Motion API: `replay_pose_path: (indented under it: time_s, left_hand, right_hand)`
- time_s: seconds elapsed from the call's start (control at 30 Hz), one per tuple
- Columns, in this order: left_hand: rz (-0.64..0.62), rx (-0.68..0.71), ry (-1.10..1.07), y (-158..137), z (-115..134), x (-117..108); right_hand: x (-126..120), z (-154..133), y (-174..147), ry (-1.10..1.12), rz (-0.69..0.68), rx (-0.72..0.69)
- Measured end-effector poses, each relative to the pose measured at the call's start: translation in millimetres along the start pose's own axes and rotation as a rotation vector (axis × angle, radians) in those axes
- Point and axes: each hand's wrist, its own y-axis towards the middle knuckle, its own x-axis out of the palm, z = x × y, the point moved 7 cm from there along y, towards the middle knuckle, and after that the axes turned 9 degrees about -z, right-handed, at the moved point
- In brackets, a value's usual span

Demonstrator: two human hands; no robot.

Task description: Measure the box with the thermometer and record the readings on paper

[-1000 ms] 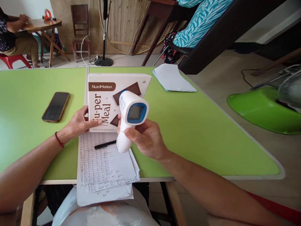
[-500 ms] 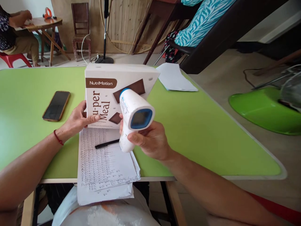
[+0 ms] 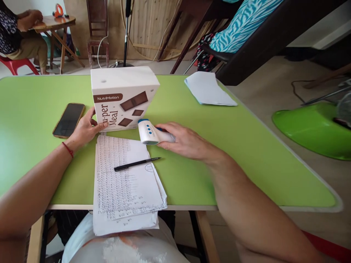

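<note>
My left hand (image 3: 89,126) grips the lower left edge of a white NutriMotion box (image 3: 124,78), thumb on its printed front. The box stands upright on the green table, brown bars pictured on it. My right hand (image 3: 182,140) is closed round the handle of a white and blue infrared thermometer (image 3: 149,131). The thermometer lies on its side just in front of the box's lower right corner, its blue buttons facing up. Nearer to me, a black pen (image 3: 135,164) rests across a stack of handwritten papers (image 3: 117,186) that overhangs the table edge.
A phone (image 3: 69,119) lies left of the box on the green table (image 3: 219,153). Folded white paper (image 3: 210,89) is at the far right. Beyond are a wooden chair (image 3: 98,38), a stand (image 3: 126,33), a seated person (image 3: 19,40) and a green plastic object (image 3: 309,131).
My right hand has lowered the thermometer and turned it from upright to sideways. The box has shifted back and left and stands more upright. The pen is now fully visible.
</note>
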Motion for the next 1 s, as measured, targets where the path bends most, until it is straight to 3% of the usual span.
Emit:
replay_pose_path:
  time_s: [0.07, 0.13, 0.23, 0.3, 0.43, 0.53, 0.63, 0.7, 0.8, 0.93, 1.0]
  left_hand:
    - [0.071, -0.024, 0.072, -1, -4, -6]
    - [0.225, -0.005, 0.144, -5, -3, -16]
    - [0.438, 0.21, 0.225, -17, 23, -22]
    - [0.48, 0.363, 0.273, -26, 48, -16]
    - [0.324, 0.478, 0.366, -36, 83, 12]
    - [0.204, 0.52, 0.439, -39, 91, 29]
    - [0.157, 0.532, 0.482, -38, 89, 35]
    - [0.142, 0.526, 0.501, -37, 88, 36]
    - [0.146, 0.551, 0.57, -41, 95, 38]
    - [0.046, 0.683, 0.715, -55, 119, 56]
    - [-0.039, 0.78, 0.798, -65, 133, 71]
  right_hand:
    - [4, 4, 1, -0.083, -0.054, -0.009]
    - [5, 8, 1, -0.143, -0.086, -0.005]
    - [6, 15, 2, -0.209, -0.127, 0.037]
    - [7, 18, 2, -0.233, -0.161, 0.058]
    - [1, 10, -3, -0.28, -0.076, 0.018]
    - [-6, -20, -13, -0.256, 0.063, -0.156]
    - [8, -54, -23, -0.201, -0.073, -0.392]
    - [19, -66, -26, -0.223, -0.171, -0.46]
    - [20, -65, -24, -0.227, -0.132, -0.405]
    - [3, -51, -21, 0.021, 0.148, -0.159]
    - [4, -48, -20, 0.154, 0.217, -0.077]
